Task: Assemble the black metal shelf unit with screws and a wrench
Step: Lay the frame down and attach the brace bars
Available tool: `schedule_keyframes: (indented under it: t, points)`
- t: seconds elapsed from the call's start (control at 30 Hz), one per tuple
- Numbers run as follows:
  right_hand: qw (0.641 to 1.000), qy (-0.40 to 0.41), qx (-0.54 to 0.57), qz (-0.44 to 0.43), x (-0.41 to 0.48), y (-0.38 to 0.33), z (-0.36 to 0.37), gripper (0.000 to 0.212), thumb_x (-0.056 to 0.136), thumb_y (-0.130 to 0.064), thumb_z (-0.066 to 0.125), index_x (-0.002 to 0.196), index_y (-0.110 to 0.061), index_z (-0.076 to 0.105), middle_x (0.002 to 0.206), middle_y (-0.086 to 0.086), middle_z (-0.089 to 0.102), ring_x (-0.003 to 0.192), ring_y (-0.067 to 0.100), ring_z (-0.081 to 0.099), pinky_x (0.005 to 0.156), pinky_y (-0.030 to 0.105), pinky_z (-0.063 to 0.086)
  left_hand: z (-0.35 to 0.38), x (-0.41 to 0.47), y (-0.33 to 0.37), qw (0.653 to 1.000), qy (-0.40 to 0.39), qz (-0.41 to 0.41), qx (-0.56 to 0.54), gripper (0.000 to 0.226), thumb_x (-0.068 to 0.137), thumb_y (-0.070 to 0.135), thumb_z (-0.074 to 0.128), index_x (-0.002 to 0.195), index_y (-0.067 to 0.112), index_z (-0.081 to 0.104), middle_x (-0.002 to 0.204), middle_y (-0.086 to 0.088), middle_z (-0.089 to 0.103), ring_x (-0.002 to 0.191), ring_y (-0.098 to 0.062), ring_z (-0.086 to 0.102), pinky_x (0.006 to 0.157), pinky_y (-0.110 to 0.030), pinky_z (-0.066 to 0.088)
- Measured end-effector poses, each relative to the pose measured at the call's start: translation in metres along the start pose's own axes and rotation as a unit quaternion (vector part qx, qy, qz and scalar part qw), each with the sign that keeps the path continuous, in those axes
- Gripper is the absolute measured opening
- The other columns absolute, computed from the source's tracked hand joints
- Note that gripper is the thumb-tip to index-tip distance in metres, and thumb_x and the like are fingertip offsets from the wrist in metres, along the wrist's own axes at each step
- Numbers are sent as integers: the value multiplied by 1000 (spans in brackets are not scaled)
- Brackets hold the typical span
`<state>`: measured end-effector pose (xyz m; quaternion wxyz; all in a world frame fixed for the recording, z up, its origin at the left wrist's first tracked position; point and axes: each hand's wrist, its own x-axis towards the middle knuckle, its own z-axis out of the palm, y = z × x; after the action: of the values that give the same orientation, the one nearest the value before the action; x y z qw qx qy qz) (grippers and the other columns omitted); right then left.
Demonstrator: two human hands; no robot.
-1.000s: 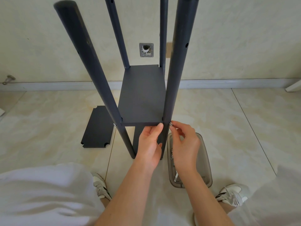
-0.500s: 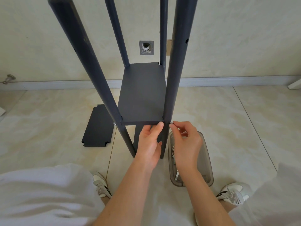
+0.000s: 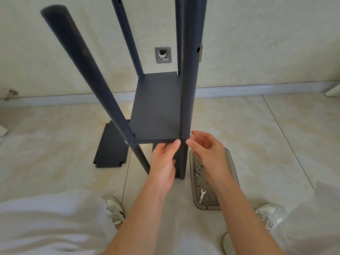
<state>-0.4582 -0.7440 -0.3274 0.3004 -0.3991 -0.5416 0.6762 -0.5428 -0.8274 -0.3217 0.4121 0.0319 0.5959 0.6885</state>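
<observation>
Left of the front post (image 3: 187,80): left grip (image 3: 162,162) open, straight fingertips on the shelf panel (image 3: 156,107) edge. Right of it: right grip (image 3: 207,153) relaxed, empty, fingertip touching post; wrench (image 3: 202,196) in tray (image 3: 208,207).

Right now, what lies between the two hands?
In the head view, the shelf unit's front right post stands between the left hand and the right hand.

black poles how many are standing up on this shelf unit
4: near left pole, far left pole, far right pole partly covered by the near right pole. No others seem hidden.
</observation>
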Motion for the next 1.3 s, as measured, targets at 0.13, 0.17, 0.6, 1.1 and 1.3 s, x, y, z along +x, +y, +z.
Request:
schedule_keyframes:
  t: [0.13,0.17,0.6,1.1,1.3]
  points:
    - [995,-88,8,42,8,-3,-6,30,83,-19,78,111,-25,70,108,-4,75,106,12,68,98,36,52,0,-4,3,996,60,30,63,7,91,27,69,98,28,70,92,23,72,96,3,64,79,-18,40]
    - [995,-88,4,43,9,-5,-7,27,82,-19,78,108,-24,71,107,-3,74,107,14,68,98,38,52,-1,-6,2,990,92,43,98,2,90,29,70,92,28,71,89,20,73,93,0,65,75,-16,42]
    - [983,-128,34,126,5,-34,-4,55,83,-4,74,130,-23,53,114,5,67,112,24,63,106,51,45,2,0,19,644,151,424,618,46,72,36,86,106,11,67,119,-5,63,126,-29,49,105,-49,37]
    - [975,-142,77,152,4,-31,3,43,90,-9,64,133,-13,59,131,8,62,125,25,54,110,52,40,-14,2,16,627,117,391,664,62,90,63,35,127,24,66,144,-1,54,145,-22,33,118,-62,1]
    - [983,-42,103,147,18,16,-30,24,96,-11,59,119,-10,66,107,8,74,103,20,70,103,42,49,-16,6,10,637,133,403,644,57,89,59,44,117,18,71,135,-3,62,141,-25,42,116,-65,15]
